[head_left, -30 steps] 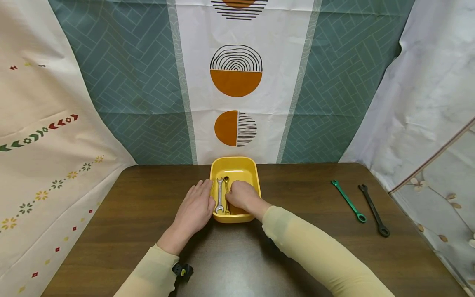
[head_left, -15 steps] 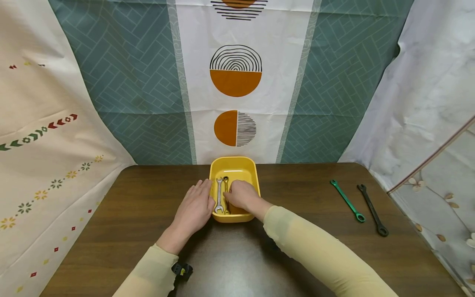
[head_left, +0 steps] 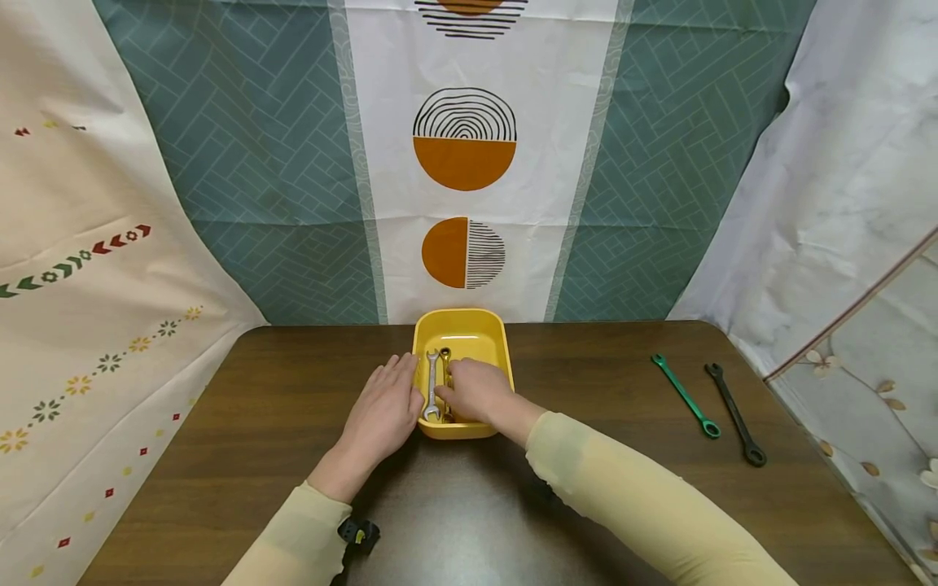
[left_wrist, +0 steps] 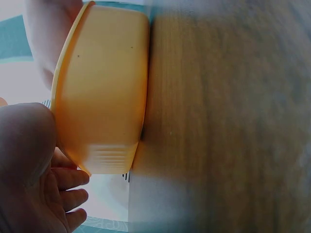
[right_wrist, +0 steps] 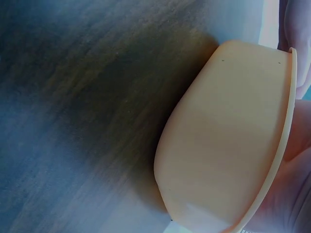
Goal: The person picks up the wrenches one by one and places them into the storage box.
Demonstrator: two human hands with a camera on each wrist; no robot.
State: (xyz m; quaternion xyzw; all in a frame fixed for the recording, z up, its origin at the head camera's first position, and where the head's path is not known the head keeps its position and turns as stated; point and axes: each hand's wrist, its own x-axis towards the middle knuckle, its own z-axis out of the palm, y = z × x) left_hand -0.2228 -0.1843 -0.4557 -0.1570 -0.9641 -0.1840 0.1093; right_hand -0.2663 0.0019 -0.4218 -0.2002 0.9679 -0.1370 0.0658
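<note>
A yellow tray (head_left: 460, 434) stands at the table's far edge. Inside, along its left wall, lie a silver open-ended wrench (head_left: 431, 382) and, beside it, a gold-coloured wrench (head_left: 445, 355) with a ring end at the top. My right hand (head_left: 475, 391) reaches into the tray, thumb and fingers about the gold wrench's shaft; its fingertips are partly hidden. My left hand (head_left: 387, 403) rests against the tray's left rim with straight fingers. In the left wrist view, the left hand's fingers (left_wrist: 73, 178) lie by the rim. The tray wall hides most of the right hand (right_wrist: 291, 184) in the right wrist view.
On the right side of the brown table (head_left: 293, 391) lie a green wrench (head_left: 686, 397) and a longer black wrench (head_left: 736, 415), spaced apart. A patterned cloth (head_left: 469, 244) hangs just behind the tray, with further cloths at both sides.
My right hand has shifted slightly inside the tray; its thumb has come left across the gold wrench and its fingers have spread a little. The left hand stays at the rim.
</note>
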